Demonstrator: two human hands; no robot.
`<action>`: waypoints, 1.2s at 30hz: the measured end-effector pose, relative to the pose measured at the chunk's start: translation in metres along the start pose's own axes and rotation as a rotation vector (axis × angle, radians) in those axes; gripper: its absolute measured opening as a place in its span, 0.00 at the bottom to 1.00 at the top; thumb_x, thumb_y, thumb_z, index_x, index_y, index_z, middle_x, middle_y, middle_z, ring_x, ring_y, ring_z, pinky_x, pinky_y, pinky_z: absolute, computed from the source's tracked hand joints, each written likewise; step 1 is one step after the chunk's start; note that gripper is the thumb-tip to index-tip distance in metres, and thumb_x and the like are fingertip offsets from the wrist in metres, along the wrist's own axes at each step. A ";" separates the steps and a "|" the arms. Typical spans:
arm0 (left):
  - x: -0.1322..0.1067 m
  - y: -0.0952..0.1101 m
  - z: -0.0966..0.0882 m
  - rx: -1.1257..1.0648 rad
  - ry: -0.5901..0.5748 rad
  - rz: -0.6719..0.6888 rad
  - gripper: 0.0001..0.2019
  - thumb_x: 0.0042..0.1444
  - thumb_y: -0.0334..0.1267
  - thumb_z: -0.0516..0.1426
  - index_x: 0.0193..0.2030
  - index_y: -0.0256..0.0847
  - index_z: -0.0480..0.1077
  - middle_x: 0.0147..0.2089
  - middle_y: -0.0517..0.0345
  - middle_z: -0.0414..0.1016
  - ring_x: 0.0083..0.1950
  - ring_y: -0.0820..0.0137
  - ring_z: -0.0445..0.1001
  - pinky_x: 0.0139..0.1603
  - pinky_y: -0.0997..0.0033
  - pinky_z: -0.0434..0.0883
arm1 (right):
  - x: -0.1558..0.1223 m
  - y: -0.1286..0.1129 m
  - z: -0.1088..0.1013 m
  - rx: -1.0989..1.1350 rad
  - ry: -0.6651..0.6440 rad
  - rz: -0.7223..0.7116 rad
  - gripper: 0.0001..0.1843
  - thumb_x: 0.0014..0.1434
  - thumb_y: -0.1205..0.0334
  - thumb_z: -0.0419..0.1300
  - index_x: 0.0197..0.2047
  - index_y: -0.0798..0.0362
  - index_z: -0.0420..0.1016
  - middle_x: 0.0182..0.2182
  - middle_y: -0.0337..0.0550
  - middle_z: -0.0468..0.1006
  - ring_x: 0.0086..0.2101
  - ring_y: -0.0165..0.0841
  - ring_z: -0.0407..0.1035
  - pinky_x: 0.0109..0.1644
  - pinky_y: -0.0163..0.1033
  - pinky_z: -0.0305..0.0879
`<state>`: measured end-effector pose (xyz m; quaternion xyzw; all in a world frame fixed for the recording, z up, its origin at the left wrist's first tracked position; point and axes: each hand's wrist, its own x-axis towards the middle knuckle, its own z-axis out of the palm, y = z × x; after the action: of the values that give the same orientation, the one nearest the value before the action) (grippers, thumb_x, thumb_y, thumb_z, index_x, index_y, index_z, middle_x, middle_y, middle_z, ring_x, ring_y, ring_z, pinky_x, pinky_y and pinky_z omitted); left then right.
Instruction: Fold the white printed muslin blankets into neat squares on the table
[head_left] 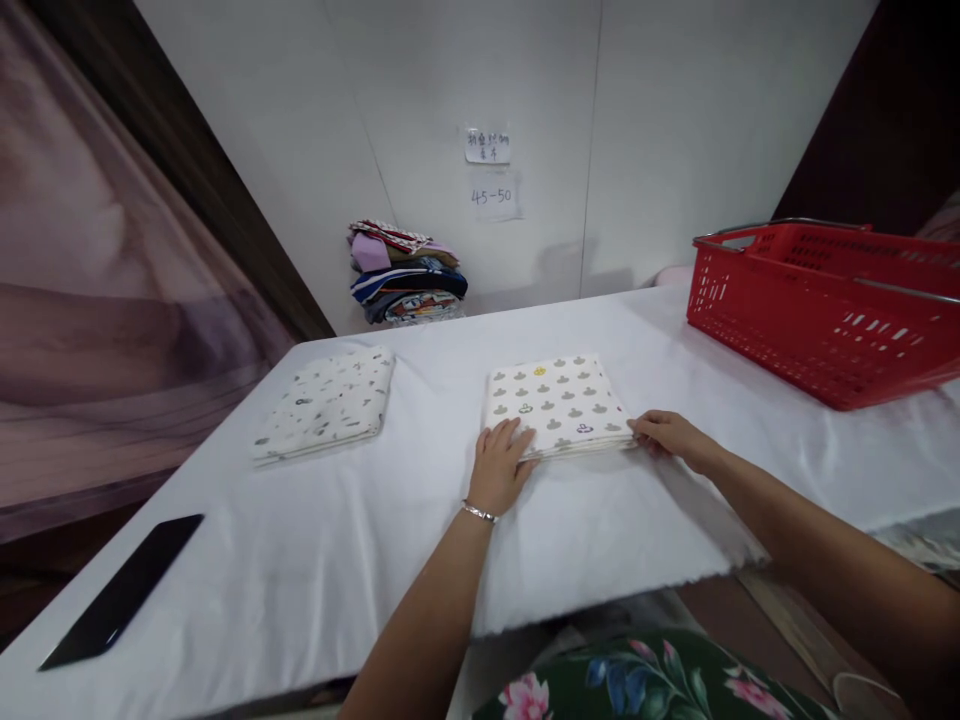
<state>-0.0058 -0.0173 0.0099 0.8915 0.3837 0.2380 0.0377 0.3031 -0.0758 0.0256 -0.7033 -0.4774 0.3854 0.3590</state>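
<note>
In the head view a folded white cloth (551,402) with grey mushroom-like prints lies flat on the table before me. A few of its prints are outlined in yellow and other colours. My left hand (501,462) rests at the cloth's near left corner, fingers spread over the edge and thumb at the front. At the near right corner, thumb and fingers of my right hand (670,435) pinch the cloth's edge; some of those fingers are hidden. A second folded white cloth (328,402) with small dark prints lies off to the left, apart from both hands.
A red plastic basket (795,320) with metal handles stands at the right. Several folded fabrics (409,275) are stacked beyond the table's back edge. A flat black object (124,590) lies at the left front of the white-covered table (300,560). Two paper notes (491,170) hang on the wall.
</note>
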 end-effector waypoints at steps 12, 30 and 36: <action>0.012 0.028 0.008 -0.047 0.058 0.120 0.12 0.60 0.40 0.51 0.49 0.47 0.67 0.57 0.55 0.66 0.60 0.65 0.60 0.62 0.54 0.53 | -0.012 -0.001 0.007 -0.516 0.186 -0.651 0.12 0.58 0.54 0.52 0.39 0.47 0.74 0.41 0.44 0.74 0.41 0.37 0.67 0.39 0.42 0.67; 0.029 0.044 0.017 -0.039 0.003 0.114 0.11 0.62 0.40 0.47 0.43 0.46 0.69 0.47 0.58 0.72 0.49 0.67 0.65 0.49 0.63 0.61 | -0.013 -0.007 0.013 -0.815 0.072 -0.862 0.17 0.62 0.59 0.46 0.43 0.48 0.75 0.38 0.45 0.75 0.40 0.38 0.66 0.42 0.44 0.64; 0.031 0.043 0.020 -0.018 -0.013 0.111 0.10 0.60 0.41 0.50 0.44 0.46 0.69 0.49 0.57 0.71 0.49 0.66 0.65 0.49 0.62 0.61 | -0.008 -0.002 0.009 -0.820 0.061 -0.927 0.16 0.62 0.61 0.47 0.44 0.50 0.75 0.38 0.48 0.75 0.39 0.39 0.66 0.40 0.43 0.62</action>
<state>0.0501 -0.0237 0.0149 0.9126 0.3310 0.2375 0.0350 0.2926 -0.0821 0.0252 -0.5143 -0.8320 -0.0456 0.2029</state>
